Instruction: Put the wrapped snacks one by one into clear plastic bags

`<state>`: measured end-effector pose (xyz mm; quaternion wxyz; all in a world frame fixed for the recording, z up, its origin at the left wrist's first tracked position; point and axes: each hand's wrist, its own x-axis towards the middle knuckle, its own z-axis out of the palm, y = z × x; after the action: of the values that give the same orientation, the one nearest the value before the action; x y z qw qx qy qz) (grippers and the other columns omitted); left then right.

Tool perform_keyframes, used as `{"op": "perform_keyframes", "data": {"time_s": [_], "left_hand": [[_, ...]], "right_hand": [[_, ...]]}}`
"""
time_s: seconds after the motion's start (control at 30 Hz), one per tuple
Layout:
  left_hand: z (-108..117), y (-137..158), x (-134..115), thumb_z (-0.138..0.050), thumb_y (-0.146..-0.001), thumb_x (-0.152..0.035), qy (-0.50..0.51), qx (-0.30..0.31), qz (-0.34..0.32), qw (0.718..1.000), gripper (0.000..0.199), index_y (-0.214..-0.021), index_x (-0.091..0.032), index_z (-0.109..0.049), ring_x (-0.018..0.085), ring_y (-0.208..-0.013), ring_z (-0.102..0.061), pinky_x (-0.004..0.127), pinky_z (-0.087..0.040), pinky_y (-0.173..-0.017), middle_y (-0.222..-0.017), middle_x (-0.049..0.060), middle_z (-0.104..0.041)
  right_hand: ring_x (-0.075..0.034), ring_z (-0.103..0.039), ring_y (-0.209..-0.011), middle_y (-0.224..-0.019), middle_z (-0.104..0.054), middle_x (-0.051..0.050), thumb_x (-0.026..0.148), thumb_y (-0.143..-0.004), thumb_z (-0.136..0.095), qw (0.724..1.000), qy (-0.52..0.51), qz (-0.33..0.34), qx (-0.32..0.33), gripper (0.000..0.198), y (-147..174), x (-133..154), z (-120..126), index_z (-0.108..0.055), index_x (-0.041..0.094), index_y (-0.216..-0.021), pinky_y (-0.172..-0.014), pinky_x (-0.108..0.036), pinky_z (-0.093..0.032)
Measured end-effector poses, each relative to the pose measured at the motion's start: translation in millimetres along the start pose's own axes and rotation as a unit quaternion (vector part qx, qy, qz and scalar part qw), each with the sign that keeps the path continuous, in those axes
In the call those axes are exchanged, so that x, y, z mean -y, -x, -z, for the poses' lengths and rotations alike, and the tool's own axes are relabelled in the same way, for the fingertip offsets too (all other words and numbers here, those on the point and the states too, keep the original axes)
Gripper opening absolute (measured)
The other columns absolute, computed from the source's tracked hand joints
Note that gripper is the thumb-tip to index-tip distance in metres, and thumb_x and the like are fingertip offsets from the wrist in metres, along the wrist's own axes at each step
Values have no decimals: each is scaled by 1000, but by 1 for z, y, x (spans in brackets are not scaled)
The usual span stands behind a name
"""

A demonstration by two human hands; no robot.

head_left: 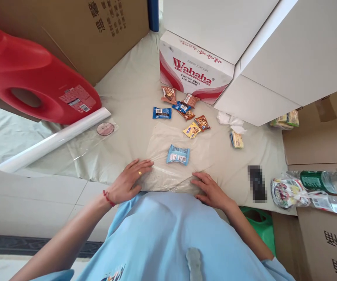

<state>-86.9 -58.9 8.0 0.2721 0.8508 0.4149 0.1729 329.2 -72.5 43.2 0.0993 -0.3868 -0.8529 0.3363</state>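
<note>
A light blue snack packet (pixel 178 155) lies on a sheet of clear plastic film (pixel 156 175) spread in front of me. My left hand (pixel 133 175) rests on the film's left edge, fingers stretched out and holding nothing. At the film's right edge lies my right hand (pixel 209 189), its fingers apart and likewise without anything in them. Beyond the film is a loose group of small packets: a dark blue packet (pixel 161 113), a yellow packet (pixel 191 130), a brown packet (pixel 202 123) and several others.
A white roll (pixel 54 138) and a large red jug (pixel 39 74) stand to the left. Behind the packets is a Wahaha carton (pixel 191 72). Crumpled white tissue (pixel 229 120), a small yellow packet (pixel 237 139), a blurred dark object (pixel 257 184) and plastic bottles (pixel 314 180) lie to the right.
</note>
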Motion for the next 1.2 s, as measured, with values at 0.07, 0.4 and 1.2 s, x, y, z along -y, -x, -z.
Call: {"op": "perform_keyframes", "data": {"time_s": [0.07,0.4,1.2], "left_hand": [[-1,15,0,-56,-88,-27,3,7,-1,1000,55,-142,-22,-57,29,-155,-41,55,-26,-130,-165,13,-48],[26,-32,9,-44,-101,-49,80,-55,142,985,37,-106,-25,-71,25,-117,-70,42,-54,-105,-123,7,-77],[-37,-115,-77,-40,-102,-21,-87,-102,89,987,46,-140,-25,-66,25,-106,-68,45,-56,-91,-141,9,-70]], "right_hand": [[-32,-49,-141,-155,-53,-16,28,-98,-68,999,6,-8,-32,35,4,-3,-12,-68,23,-133,-113,-58,-48],[-18,-70,-93,-102,-76,-7,34,-105,-54,990,-109,-44,-84,20,-39,-3,38,-71,24,-103,-86,-33,-55],[-36,-47,-130,-127,-69,-20,28,-95,-65,959,254,-126,19,44,-233,-17,64,-66,11,-135,-111,-47,-37]]}}
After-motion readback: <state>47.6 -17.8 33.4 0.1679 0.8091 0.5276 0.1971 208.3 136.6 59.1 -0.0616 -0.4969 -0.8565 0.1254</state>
